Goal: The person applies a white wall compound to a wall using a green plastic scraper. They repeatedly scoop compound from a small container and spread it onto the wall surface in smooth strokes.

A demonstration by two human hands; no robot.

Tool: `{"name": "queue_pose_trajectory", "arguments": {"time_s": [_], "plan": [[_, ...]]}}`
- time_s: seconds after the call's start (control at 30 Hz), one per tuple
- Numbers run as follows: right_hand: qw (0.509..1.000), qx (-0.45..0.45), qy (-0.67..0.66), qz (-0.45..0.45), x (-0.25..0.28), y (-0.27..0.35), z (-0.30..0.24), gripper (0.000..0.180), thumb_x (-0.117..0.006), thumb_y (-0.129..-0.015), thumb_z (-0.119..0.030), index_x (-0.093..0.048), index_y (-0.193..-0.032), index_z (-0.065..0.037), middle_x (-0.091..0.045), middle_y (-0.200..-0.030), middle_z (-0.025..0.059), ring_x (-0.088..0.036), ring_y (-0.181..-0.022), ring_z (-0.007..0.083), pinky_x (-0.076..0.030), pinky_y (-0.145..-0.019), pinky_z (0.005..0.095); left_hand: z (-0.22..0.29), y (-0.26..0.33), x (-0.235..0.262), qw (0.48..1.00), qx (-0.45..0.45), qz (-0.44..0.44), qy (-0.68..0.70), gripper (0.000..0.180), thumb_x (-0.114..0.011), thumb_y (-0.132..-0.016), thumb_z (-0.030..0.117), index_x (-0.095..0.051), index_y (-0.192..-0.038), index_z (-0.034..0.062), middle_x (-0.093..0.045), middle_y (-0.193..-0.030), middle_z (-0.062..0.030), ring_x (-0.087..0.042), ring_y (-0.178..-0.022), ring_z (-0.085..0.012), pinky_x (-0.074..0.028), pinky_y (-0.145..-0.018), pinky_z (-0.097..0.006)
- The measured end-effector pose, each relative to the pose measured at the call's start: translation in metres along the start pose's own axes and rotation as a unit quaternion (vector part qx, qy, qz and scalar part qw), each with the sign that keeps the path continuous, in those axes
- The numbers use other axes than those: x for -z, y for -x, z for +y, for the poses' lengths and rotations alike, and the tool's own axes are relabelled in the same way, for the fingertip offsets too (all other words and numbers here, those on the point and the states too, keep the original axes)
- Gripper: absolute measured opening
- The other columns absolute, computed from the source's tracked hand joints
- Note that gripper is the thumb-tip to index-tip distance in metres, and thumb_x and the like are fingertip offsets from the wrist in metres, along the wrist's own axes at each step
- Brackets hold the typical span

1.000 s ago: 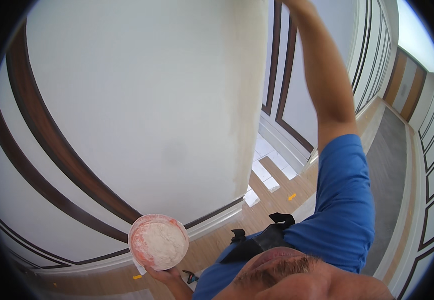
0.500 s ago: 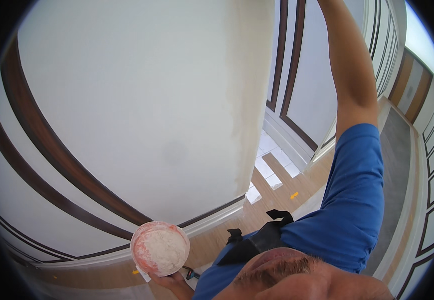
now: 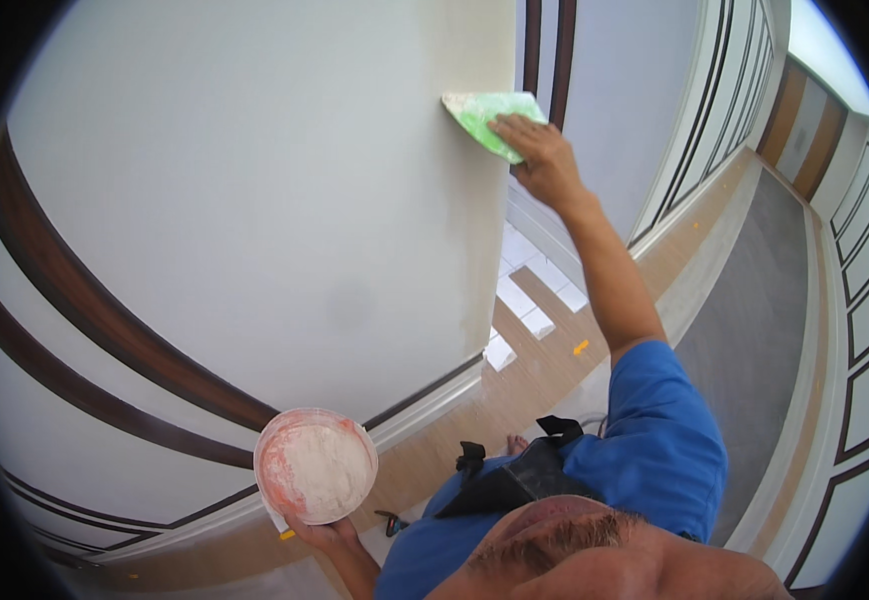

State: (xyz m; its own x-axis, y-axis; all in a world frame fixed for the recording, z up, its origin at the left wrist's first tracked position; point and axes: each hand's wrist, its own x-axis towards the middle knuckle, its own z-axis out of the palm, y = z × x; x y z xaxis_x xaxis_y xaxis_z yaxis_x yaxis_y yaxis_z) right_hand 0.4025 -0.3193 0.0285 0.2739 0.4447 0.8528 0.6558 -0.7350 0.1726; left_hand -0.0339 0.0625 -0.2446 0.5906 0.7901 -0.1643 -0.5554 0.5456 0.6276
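Observation:
My right hand (image 3: 540,150) presses a green flat scraper (image 3: 485,115) against the white wall (image 3: 255,200), right at the wall's outer corner edge. The arm reaches up from a blue sleeve (image 3: 660,440). My left hand (image 3: 325,535) holds a round pink bowl (image 3: 315,465) from underneath, low and near my body. The bowl is filled with white filler paste. The bowl is well below and to the left of the scraper.
Dark curved trim bands (image 3: 105,330) run across the wall. Far below lie a wooden floor (image 3: 515,385), white stair steps (image 3: 535,300) and a grey carpet strip (image 3: 755,320). Panelled walls (image 3: 855,300) stand to the right. A black strap (image 3: 515,480) hangs on my chest.
My right arm has come down from above the picture, so the hand and green scraper now show on the wall corner. The bowl has stayed nearly still.

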Motion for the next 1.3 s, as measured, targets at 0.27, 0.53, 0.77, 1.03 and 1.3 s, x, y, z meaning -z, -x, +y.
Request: {"name": "queue_pose_trajectory", "arguments": {"time_s": [0.27,0.53,0.77,1.03,1.3], "plan": [[0.993,-0.078,-0.075,-0.056,-0.106,0.153,-0.068,0.073,-0.065,-0.067,0.011,-0.063,-0.137,-0.013,-0.063,-0.140,0.0120,-0.061,-0.128,0.0328,-0.048,-0.105,0.0451,0.017,0.000,0.004,0.998,0.017,-0.051,-0.026,0.069,-0.046,-0.101,0.048,-0.039,-0.154,0.0040,-0.045,-0.155,-0.0185,-0.047,-0.142,-0.0356,-0.043,-0.116,-0.053],[0.861,-0.393,-0.312,-0.082,-0.155,0.242,-0.092,0.043,-0.061,-0.093,0.003,-0.062,-0.135,-0.007,-0.071,-0.125,0.0144,-0.067,-0.116,0.0362,-0.054,-0.096,0.0385,0.013,0.001,-0.013,0.997,-0.011,-0.022,-0.074,0.071,-0.048,-0.099,0.049,-0.039,-0.153,0.0043,-0.045,-0.155,-0.0187,-0.046,-0.142,-0.0357,-0.042,-0.117,-0.053],[0.430,-0.658,-0.554,0.275,-0.170,0.192,-0.065,0.033,-0.066,-0.096,-0.001,-0.063,-0.128,0.006,-0.071,-0.119,0.0143,-0.070,-0.105,0.0274,-0.055,-0.089,0.0349,0.011,0.003,-0.036,0.994,-0.035,-0.007,-0.106,0.071,-0.050,-0.099,0.051,-0.040,-0.153,0.0052,-0.045,-0.155,-0.0183,-0.048,-0.141,-0.0358,-0.045,-0.115,-0.052],[0.785,-0.538,-0.261,0.166,-0.201,0.158,-0.041,0.046,-0.054,-0.097,0.002,-0.053,-0.143,0.004,-0.068,-0.127,0.0241,-0.068,-0.114,0.0354,-0.052,-0.097,0.0399,0.012,0.000,-0.024,0.952,-0.101,0.008,-0.288,0.075,-0.052,-0.098,0.056,-0.040,-0.153,0.0052,-0.045,-0.155,-0.0192,-0.049,-0.140,-0.0370,-0.046,-0.114,-0.054],[0.832,-0.500,-0.156,0.182,-0.266,0.104,-0.044,0.063,-0.052,-0.090,0.004,-0.043,-0.152,0.001,-0.053,-0.144,0.0327,-0.052,-0.134,0.0480,-0.044,-0.111,0.0461,0.010,0.006,-0.037,0.984,-0.053,0.071,-0.152,0.079,-0.054,-0.096,0.058,-0.040,-0.153,0.0061,-0.044,-0.155,-0.0191,-0.048,-0.140,-0.0376,-0.044,-0.116,-0.054]]}}
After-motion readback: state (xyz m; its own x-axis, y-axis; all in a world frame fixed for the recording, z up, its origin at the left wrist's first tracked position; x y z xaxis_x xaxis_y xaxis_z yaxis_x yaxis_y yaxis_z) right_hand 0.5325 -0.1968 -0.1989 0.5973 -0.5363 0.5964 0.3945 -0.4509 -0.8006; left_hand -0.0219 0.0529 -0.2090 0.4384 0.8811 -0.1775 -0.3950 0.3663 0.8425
